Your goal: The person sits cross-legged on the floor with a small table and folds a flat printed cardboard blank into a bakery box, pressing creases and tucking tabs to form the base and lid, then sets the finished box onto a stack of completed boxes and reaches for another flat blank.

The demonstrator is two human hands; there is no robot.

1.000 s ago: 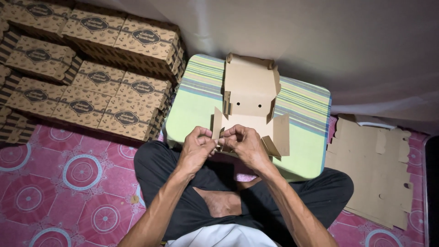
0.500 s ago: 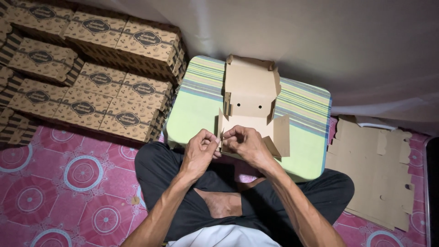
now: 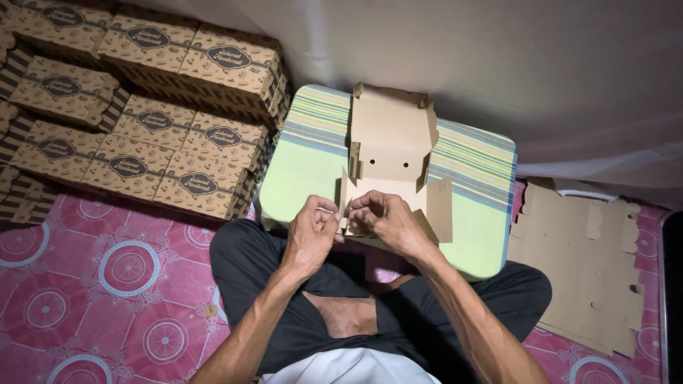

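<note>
Two hands meet at the near edge of a half-folded cardboard box that lies on a green striped cushion in front of the seated person. The left hand has its fingers curled in, thumb and forefinger pinching a small flap at the box's near left corner; the right hand is curled over the same edge just beside it, fingertips pressing the cardboard, so the two hands almost touch. The far part of the box already stands up in a shallow tray shape with two small round holes in its panel, while a side flap on the right sticks up loose, apart from the hands. To the left, finished printed boxes are stacked in rows on the pink patterned floor mat; to the right, a pile of flat cardboard blanks lies on the floor. In my judgement the risk sits at that pinched corner: the tab is small and thin, and too hard a push or a skewed angle could crease or tear it instead of seating it in its slot. The cushion is soft, so pressing down may let the box sag and the standing walls spring open. The loose right flap could also fold the wrong way.
</note>
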